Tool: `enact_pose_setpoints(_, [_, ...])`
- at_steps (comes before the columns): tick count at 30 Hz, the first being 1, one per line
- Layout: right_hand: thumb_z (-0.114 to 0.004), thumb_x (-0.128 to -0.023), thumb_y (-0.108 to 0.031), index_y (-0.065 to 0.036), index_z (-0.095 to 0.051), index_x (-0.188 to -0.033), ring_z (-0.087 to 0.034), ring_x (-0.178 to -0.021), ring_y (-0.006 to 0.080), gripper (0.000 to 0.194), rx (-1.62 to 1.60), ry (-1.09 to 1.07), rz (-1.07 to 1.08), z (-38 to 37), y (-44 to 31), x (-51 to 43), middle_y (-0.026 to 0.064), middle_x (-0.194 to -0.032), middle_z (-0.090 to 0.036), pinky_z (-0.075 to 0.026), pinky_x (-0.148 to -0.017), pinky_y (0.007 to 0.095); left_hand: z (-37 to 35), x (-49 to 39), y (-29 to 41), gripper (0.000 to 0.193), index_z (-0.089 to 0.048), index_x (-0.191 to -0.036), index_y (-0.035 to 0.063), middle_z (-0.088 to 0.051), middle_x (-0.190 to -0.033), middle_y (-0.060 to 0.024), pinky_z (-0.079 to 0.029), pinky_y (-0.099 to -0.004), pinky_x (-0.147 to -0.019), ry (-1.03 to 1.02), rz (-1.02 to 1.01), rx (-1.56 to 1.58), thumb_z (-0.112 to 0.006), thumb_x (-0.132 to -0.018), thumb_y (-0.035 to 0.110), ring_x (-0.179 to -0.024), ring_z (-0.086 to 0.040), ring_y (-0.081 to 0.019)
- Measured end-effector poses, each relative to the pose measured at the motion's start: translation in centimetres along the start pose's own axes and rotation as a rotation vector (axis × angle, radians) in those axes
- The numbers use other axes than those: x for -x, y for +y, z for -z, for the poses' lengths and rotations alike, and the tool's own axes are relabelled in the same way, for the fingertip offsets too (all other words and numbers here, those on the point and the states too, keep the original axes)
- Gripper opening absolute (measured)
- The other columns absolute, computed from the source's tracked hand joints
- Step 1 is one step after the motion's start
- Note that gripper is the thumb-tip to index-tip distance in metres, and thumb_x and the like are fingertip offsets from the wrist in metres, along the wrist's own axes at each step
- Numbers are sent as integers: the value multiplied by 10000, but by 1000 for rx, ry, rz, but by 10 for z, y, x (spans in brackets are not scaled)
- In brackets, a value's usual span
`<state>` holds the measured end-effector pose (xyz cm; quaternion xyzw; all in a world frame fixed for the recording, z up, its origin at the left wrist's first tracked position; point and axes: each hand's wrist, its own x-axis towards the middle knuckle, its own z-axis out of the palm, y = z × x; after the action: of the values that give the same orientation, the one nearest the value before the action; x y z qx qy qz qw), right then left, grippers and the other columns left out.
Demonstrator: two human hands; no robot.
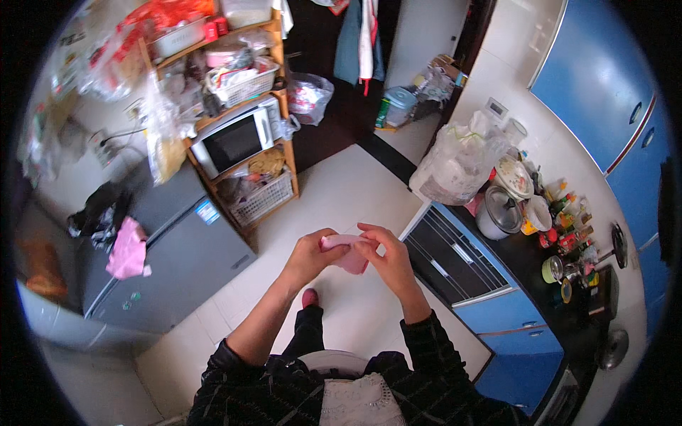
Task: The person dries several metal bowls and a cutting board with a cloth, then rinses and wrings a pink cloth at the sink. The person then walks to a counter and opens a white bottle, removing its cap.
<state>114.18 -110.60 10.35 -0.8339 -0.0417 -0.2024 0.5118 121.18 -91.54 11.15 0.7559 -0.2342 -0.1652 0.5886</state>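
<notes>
Between my hands, in front of my body, is a small pink cloth (350, 262), folded over along its top edge. My left hand (313, 254) grips its left end, the thumb lying along the fold. At the right end my right hand (388, 254) pinches the cloth between thumb and fingers, with the index finger raised. Below the hands the cloth hangs loose over the pale tiled floor (341, 186). Its exact shape and underside are hidden.
To the left stands a grey refrigerator (186, 255) with another pink cloth (128, 249) on it. A wooden shelf rack holds a microwave (237, 139) and baskets. On the right, a dark counter (511, 261) carries a lidded pot (498, 214), bottles and jars, above blue cabinets (517, 319).
</notes>
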Motion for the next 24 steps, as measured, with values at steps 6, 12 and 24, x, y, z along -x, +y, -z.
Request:
enact_pose_setpoints(6, [-699,-879,-85,-3,-638,-1060,-616,-831,153,208,83,109,8,10,43,-123,107,-1230,-664,-512,-794,294,33,-153,-3,248,-678,-998,4,-698,-817,-107,-526,-315,-697,-115,-35,6,-710,-870,213,-754,-661,-168])
enact_pose_setpoints(12, [-698,-883,-124,-30,-664,-1083,-642,-889,199,223,48,273,-70,12,79,-224,121,-1178,-677,-515,-805,324,58,-285,7,255,-680,-980,9,-697,-830,-104,-532,-308,-699,-214,-43,-32,-718,-853,226,-764,-656,-161])
enact_pose_setpoints(24, [-678,-907,-123,-41,-667,-1159,-631,-871,149,265,93,449,-76,75,198,-397,80,-1101,-689,-502,-793,264,31,-528,3,204,-675,-979,11,-677,-823,-78,-518,-289,-689,-278,-236,-101,-661,-842,161,-759,-621,-121])
